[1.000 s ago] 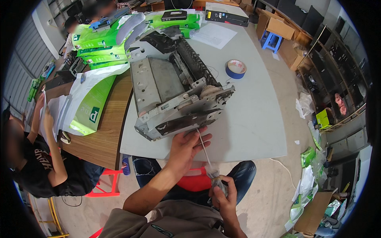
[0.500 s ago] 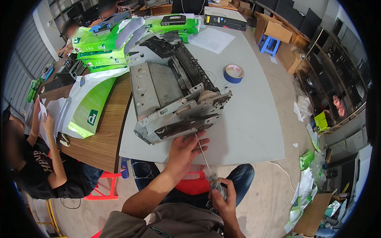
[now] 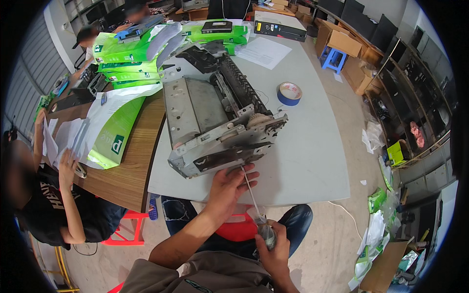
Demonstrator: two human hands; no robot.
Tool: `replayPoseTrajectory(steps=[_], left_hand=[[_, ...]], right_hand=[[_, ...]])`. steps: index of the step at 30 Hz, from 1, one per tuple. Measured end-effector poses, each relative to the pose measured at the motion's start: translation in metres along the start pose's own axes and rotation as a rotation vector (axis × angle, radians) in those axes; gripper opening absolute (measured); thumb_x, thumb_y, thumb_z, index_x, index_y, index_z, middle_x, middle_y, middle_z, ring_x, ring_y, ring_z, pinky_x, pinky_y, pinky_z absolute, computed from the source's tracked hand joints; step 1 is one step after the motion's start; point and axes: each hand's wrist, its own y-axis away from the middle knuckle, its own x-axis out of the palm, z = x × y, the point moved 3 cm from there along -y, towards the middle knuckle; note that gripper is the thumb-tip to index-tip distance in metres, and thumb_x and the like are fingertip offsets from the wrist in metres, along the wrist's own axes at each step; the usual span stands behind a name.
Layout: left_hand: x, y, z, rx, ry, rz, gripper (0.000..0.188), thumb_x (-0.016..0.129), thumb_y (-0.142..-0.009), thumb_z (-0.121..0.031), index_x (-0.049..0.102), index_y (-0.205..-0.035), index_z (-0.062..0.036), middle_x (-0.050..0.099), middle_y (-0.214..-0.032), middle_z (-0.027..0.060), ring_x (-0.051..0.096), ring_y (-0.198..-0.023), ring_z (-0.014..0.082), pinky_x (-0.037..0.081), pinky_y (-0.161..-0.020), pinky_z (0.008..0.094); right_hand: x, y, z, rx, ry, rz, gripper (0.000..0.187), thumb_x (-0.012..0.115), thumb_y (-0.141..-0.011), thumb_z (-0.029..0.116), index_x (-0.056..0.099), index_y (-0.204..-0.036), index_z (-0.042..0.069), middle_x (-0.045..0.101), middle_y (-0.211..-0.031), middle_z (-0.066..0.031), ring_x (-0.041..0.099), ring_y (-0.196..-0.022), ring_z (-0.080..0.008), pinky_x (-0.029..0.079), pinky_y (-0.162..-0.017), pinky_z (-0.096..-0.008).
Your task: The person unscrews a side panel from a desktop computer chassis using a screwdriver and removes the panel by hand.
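Note:
A grey metal printer chassis [image 3: 195,107] with a black roller assembly and a gear sits tilted on the pale table. My right hand [image 3: 274,251] is wrapped round the handle of a long screwdriver [image 3: 266,234], low over my lap by the table's front edge. Its thin shaft slants up and left to the chassis's near side. There my left hand [image 3: 227,188] has its fingers curled about the upper shaft, close against the chassis's lower edge. The screwdriver's tip is hidden at the fingers and the chassis, so what it touches cannot be made out.
A roll of blue tape [image 3: 289,93] and a paper sheet [image 3: 265,52] lie beyond the chassis. Green-and-white paper packs [image 3: 127,51] are stacked at the far left. A black-and-silver box [image 3: 280,27] stands at the back. Another person [image 3: 53,195] sits at the wooden table on the left, handling papers.
My right hand has shifted its grip on the screwdriver handle; the left stays by the chassis. At left, the other person's hands have moved apart over the papers. The view has shifted slightly.

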Motion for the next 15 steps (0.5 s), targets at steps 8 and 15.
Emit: replayPoseTrajectory(steps=[8,15], left_hand=[[0.001,-0.001,-0.002,-0.001,-0.019,0.005,0.032,0.051,-0.1,-0.008,0.05,-0.132,-0.0017,0.058,-0.128,0.016,0.06,-0.115,0.0293,0.051,-0.099,0.043],[0.002,0.0,-0.003,-0.012,-0.03,0.08,0.032,0.049,-0.101,-0.009,0.048,-0.132,0.0002,0.058,-0.127,0.0174,0.06,-0.114,0.0301,0.051,-0.099,0.044]], right_hand=[[-0.009,-0.004,-0.011,0.508,-0.897,0.246,0.036,0.063,-0.093,0.016,0.046,-0.123,0.006,0.062,-0.081,-0.0138,0.046,-0.045,-0.012,0.038,-0.042,-0.0249],[0.0,-0.002,-0.013,0.75,-1.45,0.353,0.029,0.055,-0.098,0.022,0.047,-0.121,0.007,0.055,-0.082,-0.0141,0.036,-0.039,-0.0078,0.027,-0.035,-0.0217]])
